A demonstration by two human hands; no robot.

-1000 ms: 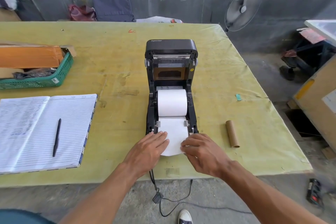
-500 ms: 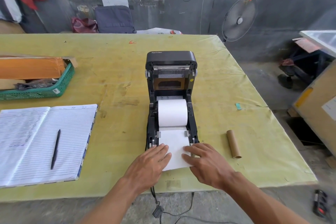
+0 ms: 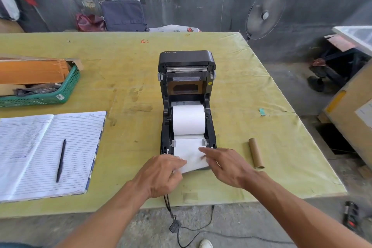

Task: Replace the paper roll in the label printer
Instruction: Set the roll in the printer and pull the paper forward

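Observation:
A black label printer stands on the yellow-green table with its lid up. A white paper roll sits in its bay, and the paper's loose end runs forward between the two grey guides and out over the front. My left hand pinches the near left edge of that paper end. My right hand hovers over its right side, fingers spread and index finger stretched onto the sheet. An empty brown cardboard core lies on the table to the right of the printer.
An open lined notebook with a black pen lies at the left, a green basket with cardboard behind it. The printer's cable hangs off the near table edge. A standing fan and a wooden crate are at the right.
Both hands lay flat on the paper end. Now my left hand has curled onto its left edge and my right hand has lifted and opened, and the paper end sits slightly skewed.

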